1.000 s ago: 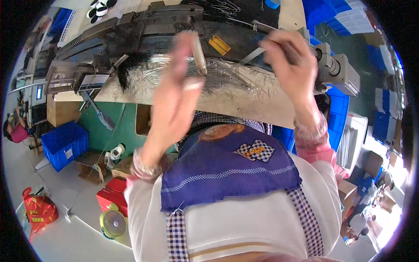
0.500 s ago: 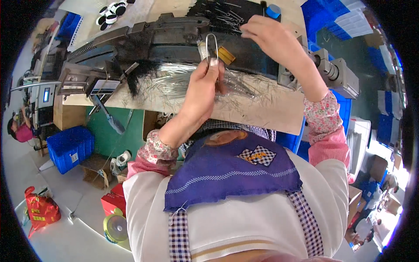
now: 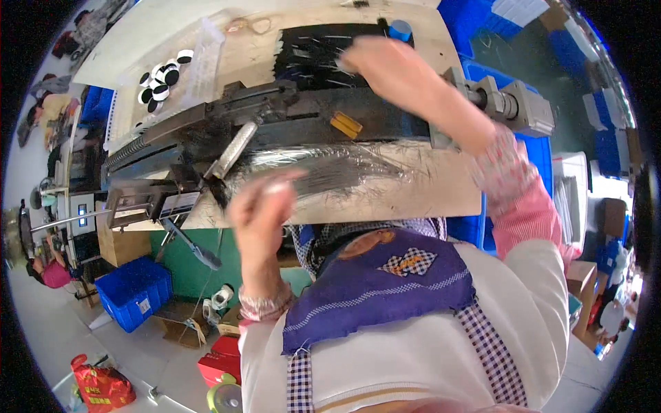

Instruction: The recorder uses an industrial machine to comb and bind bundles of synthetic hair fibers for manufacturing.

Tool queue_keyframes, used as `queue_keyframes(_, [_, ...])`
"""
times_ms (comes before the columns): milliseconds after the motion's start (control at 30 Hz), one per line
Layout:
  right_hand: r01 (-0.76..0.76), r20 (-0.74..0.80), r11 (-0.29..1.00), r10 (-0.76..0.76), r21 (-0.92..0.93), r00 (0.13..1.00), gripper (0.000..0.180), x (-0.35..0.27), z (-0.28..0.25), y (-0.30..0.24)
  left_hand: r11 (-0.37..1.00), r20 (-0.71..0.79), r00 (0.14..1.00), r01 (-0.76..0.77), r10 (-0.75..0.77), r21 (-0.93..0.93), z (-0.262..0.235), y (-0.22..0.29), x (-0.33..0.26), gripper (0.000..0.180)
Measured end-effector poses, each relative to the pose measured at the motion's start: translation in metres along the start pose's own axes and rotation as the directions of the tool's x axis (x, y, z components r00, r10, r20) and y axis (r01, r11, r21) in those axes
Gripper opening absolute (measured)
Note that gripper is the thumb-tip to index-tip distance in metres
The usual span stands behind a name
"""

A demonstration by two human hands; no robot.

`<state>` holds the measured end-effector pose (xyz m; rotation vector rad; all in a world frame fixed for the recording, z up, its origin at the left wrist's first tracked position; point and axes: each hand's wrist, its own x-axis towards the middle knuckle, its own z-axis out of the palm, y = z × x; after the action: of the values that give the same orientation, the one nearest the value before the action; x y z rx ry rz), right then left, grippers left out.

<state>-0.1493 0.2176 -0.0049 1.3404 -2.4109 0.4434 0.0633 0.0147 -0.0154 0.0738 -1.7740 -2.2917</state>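
Observation:
My right hand reaches far across the bench, its fingertips on a black mat strewn with thin metal pins. My left hand hovers, blurred, at the near edge of the bench over a clear plastic sheet that carries a bundle of thin dark wires. I cannot make out whether either hand holds something. Between the two hands runs a long dark machine rail with a small yellow block and a metal cylinder on it.
A blue cup stands by the mat. Black and white discs lie at the far left beside a clear tray. A grey motor sticks out at the right. Below are a blue crate, a red bag and boxes.
My right hand has moved from the rail out to the black mat. My left hand has dropped from the rail back to the bench's near edge. The light loop it held is no longer discernible.

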Motion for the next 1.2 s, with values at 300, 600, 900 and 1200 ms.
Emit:
queue_keyframes(300, [-0.051,0.278,0.955,-0.034,0.294,0.96,0.018,-0.01,-0.041,0.007,0.794,0.4,0.916,-0.228,-0.02,0.563,0.072,-0.062,0.13,0.026])
queue_keyframes(600, [0.209,-0.1,0.936,-0.188,0.284,0.977,0.01,0.016,0.005,-0.029,-0.291,0.633,0.725,-0.565,0.271,0.772,0.023,0.007,0.105,0.008])
queue_keyframes(900, [0.153,-0.169,0.919,-0.097,0.364,0.981,0.012,0.032,0.024,-0.04,0.859,-0.122,0.906,0.331,-0.405,-0.392,0.023,-0.068,0.008,0.032])
queue_keyframes(1200, [0.158,-0.149,0.946,-0.119,0.284,0.982,0.009,0.026,0.031,-0.043,0.254,0.483,0.834,0.544,-0.267,-0.799,0.004,0.025,0.061,0.049])
